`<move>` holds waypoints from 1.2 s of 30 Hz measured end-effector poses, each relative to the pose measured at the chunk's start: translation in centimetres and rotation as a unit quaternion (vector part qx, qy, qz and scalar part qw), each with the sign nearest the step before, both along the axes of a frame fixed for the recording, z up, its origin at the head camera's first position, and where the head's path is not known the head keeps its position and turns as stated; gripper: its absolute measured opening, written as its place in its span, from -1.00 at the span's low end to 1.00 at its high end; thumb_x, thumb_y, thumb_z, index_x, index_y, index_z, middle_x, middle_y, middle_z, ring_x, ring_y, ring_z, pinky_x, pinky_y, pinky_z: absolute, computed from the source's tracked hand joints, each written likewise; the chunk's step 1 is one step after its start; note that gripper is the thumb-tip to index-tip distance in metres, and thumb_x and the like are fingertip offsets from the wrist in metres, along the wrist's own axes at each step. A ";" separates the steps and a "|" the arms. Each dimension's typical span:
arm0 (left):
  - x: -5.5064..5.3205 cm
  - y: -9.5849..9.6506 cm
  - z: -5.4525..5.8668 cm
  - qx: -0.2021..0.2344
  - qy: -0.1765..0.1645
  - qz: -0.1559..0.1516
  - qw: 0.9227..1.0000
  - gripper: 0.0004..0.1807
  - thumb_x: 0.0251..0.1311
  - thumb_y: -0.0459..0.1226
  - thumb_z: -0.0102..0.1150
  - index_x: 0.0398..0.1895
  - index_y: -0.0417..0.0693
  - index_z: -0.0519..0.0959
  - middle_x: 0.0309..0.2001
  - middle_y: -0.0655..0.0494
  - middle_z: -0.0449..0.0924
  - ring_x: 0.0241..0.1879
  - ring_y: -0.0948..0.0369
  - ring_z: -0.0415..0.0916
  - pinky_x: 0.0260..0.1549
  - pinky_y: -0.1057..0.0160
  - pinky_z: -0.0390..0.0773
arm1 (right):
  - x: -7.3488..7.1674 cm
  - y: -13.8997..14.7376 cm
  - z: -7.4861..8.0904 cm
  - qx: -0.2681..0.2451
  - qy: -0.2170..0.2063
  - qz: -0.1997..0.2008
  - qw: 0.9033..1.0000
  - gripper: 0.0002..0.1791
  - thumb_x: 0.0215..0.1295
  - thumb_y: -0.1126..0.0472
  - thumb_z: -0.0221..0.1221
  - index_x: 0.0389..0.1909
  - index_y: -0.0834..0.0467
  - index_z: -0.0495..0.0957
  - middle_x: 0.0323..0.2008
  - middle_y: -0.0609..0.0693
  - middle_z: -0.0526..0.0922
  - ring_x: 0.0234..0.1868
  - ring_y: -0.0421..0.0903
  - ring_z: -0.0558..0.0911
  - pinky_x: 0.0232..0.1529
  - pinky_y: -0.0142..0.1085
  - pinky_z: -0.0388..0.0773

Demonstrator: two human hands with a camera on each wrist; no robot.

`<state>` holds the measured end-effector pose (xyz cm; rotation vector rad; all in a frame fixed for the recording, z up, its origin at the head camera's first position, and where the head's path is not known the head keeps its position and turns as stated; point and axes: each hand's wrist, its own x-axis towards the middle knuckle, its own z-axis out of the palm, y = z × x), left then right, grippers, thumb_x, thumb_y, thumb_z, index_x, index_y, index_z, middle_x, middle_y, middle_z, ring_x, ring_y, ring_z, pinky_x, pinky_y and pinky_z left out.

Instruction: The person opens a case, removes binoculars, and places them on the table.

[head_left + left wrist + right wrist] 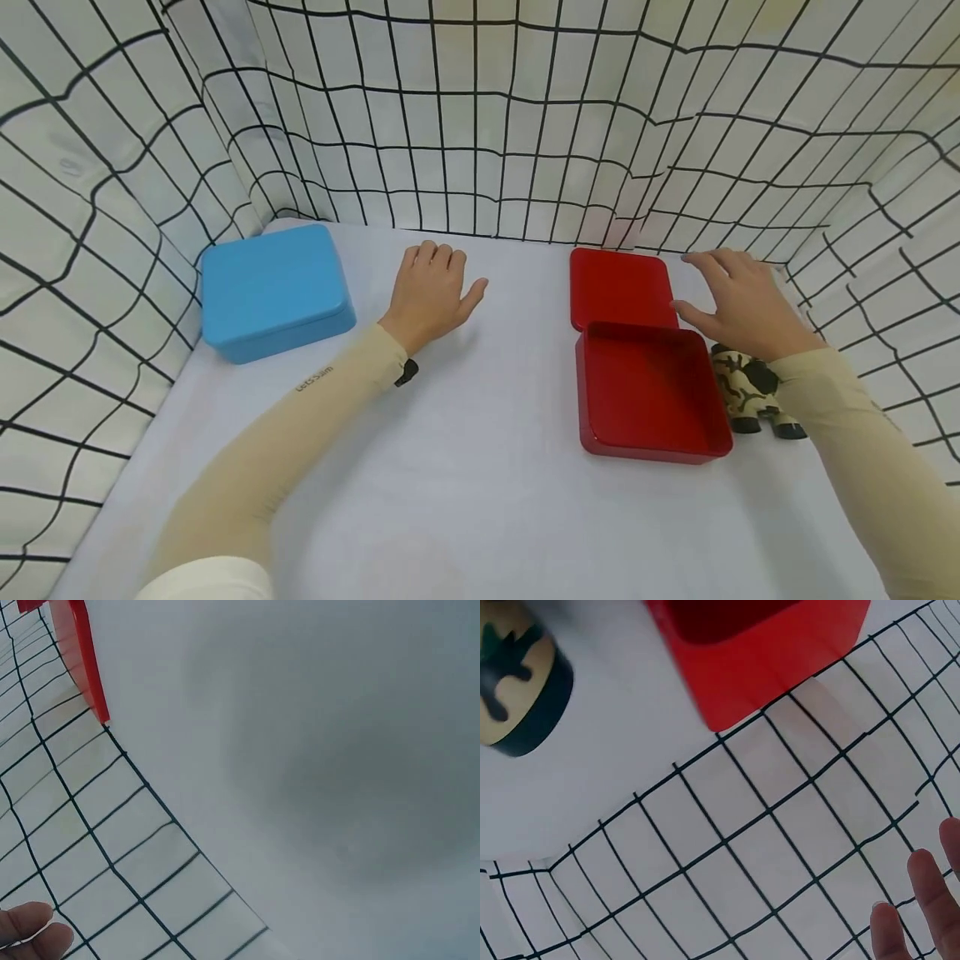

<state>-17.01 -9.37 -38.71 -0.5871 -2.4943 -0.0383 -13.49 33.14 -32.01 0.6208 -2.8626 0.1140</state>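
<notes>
My left hand [429,293] hovers above the white table with its fingers extended and nothing in its grasp, right of a closed blue box [277,287]. In the left wrist view, only its fingertips [30,930] show. Over the right side, my right hand [746,302] is held with fingers spread and holds nothing. Beside it lies the red lid [621,287], against the far edge of an open red box [652,392] whose inside is bare. Camouflage-patterned binoculars [738,387] stand right of that box, partly hidden under my right wrist; one barrel [514,675] shows in the right wrist view.
A white table [465,500] lies between the two boxes. Black wire grid [487,150] over pale walls encloses its back and both sides. The blue box sits near the back left corner, close to the left grid.
</notes>
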 end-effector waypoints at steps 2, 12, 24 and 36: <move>0.1 -1.0 0.2 0.004 -0.002 0.006 1.000 -0.44 0.46 0.13 -0.02 -0.20 -0.24 0.57 -0.23 -0.14 0.65 -0.11 -0.11 0.52 0.01 -0.05 0.50 | -0.2 -0.7 0.1 -0.013 -0.006 0.001 1.000 -0.23 0.26 0.07 0.36 0.44 0.22 0.33 0.27 0.32 0.49 0.26 0.32 0.44 0.31 0.40 0.36; 0.3 -5.6 0.4 0.028 -0.010 0.043 0.999 -0.44 0.46 0.09 0.00 -0.16 -0.32 0.54 -0.22 -0.24 0.62 -0.04 -0.18 0.49 0.03 -0.14 0.47 | -1.6 -3.8 0.7 -0.043 -0.024 -0.003 0.999 -0.19 0.27 0.02 0.37 0.46 0.21 0.31 0.34 0.33 0.44 0.34 0.32 0.40 0.31 0.39 0.41; 0.8 -10.0 0.1 0.058 -0.010 0.070 0.996 -0.45 0.45 0.06 0.01 -0.19 -0.36 0.50 -0.20 -0.32 0.55 -0.10 -0.23 0.41 -0.06 -0.18 0.40 | -3.0 -6.8 0.1 -0.088 -0.080 -0.037 0.992 -0.14 0.31 -0.07 0.33 0.52 0.14 0.22 0.45 0.31 0.32 0.43 0.35 0.31 0.26 0.38 0.48; 1.2 -13.1 -0.4 0.055 0.000 0.091 0.994 -0.43 0.44 0.07 0.03 -0.23 -0.39 0.48 -0.23 -0.37 0.56 -0.11 -0.28 0.43 -0.11 -0.20 0.40 | -3.8 -9.7 -0.4 -0.104 -0.105 -0.033 0.988 -0.20 0.38 -0.11 0.26 0.51 0.14 0.23 0.43 0.28 0.33 0.44 0.29 0.31 0.39 0.34 0.39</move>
